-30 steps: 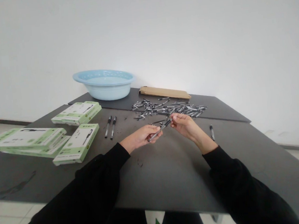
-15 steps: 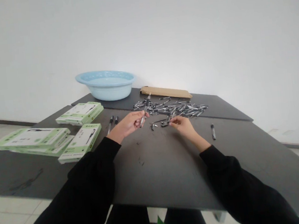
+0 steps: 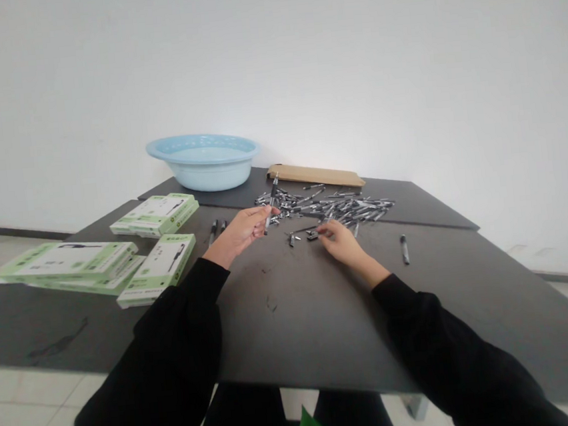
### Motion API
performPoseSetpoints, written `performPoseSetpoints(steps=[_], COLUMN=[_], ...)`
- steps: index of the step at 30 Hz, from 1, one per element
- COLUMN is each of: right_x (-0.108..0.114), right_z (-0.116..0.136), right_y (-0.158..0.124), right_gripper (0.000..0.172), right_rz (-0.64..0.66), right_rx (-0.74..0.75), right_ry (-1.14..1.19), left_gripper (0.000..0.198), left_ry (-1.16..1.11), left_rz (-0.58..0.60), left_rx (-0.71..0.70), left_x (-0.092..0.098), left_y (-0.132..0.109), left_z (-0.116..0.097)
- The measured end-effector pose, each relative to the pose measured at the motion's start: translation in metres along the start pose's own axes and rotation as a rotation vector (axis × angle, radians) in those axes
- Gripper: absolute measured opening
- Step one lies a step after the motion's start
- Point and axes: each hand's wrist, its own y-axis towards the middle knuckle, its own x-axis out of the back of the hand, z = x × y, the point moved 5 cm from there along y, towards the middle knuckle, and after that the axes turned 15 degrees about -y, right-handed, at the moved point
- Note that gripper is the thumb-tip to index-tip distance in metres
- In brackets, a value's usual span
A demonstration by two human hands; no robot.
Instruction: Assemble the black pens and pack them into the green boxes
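My left hand [image 3: 241,230] is closed round a pen [image 3: 269,208] that stands tilted, tip up, above the dark table [image 3: 294,319]. My right hand [image 3: 335,240] rests low on the table at the near edge of a heap of grey and black pen parts [image 3: 328,207]; its fingertips pinch at a small dark piece [image 3: 311,235] there. Two finished pens [image 3: 216,228] lie just left of my left hand. Both arms wear black sleeves.
Green and white flat boxes [image 3: 161,265] lie at the left, some stacked [image 3: 68,264]. A light blue basin [image 3: 204,160] and a brown envelope [image 3: 314,175] sit at the far edge. One lone pen [image 3: 405,249] lies right of the heap.
The two hands held one pen between them; they have parted. My left hand kept the pen and raised it upright to the left. My right hand dropped to the heap's near edge.
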Motion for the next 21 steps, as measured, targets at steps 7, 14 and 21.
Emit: performPoseSetpoints(steps=[7,14,21], right_x=[-0.025,-0.032,-0.025], right_z=[0.046,0.049,0.048], right_y=[0.013,0.015,0.01], right_gripper=[0.026,0.024,0.023], right_rz=[0.122,0.154,0.175], right_rx=[0.103,0.082,0.098], right_ry=[-0.371,-0.434,-0.435], left_gripper=[0.046,0.047,0.05], left_ry=[0.083,0.196,0.265], left_rz=[0.025,0.043,0.03], left_rx=[0.01,0.024,0.033], left_x=[-0.01,-0.02,-0.017], left_y=[-0.001,-0.004,-0.004], left_z=[0.006,0.008,0.012])
